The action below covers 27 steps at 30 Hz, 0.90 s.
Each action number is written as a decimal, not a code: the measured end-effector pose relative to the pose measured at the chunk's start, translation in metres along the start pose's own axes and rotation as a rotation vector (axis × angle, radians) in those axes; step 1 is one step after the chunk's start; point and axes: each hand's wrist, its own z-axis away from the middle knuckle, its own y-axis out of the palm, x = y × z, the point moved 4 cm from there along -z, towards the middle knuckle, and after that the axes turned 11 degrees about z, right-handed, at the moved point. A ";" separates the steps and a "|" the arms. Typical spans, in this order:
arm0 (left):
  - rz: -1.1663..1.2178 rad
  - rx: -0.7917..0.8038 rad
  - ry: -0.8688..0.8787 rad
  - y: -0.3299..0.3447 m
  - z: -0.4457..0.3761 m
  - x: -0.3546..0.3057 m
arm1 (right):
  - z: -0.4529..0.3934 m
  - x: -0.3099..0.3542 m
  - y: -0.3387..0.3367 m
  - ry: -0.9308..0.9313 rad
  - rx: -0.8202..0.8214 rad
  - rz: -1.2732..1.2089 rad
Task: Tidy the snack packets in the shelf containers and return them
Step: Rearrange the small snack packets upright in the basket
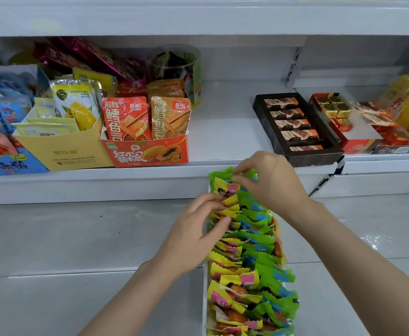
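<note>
A long clear container (204,282) sits below the shelf edge, packed with two rows of small snack packets: yellow-pink ones (230,277) on the left, green-blue ones (266,267) on the right. My left hand (198,229) pinches yellow packets near the far end of the left row. At the far end of the rows, my right hand (268,180) pinches a green packet (222,173) with curled fingers. The container's far end is hidden by both hands.
On the white shelf (222,132) stand an orange papaya box (147,151) of red packets, a yellow box (65,151), a blue box (9,163), a dark chocolate tray (298,127) and red and yellow candy boxes (358,132). A bare gap lies between orange box and chocolate tray.
</note>
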 end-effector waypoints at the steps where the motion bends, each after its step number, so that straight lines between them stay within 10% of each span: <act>1: 0.003 0.004 -0.004 0.001 0.000 0.000 | 0.000 0.000 0.003 0.003 0.013 0.035; 10: 0.007 0.018 -0.036 -0.001 0.002 0.002 | 0.007 0.020 0.023 -0.052 0.017 0.158; 17: 0.091 0.044 -0.157 -0.004 -0.002 0.005 | 0.006 -0.004 -0.050 0.111 -0.118 -0.494; 23: 0.650 -0.268 -0.246 -0.027 -0.001 -0.019 | 0.016 -0.006 -0.126 0.063 -0.332 -0.885; 27: 1.124 -0.071 -0.280 -0.013 0.006 -0.056 | 0.018 -0.009 -0.116 0.181 -0.251 -0.993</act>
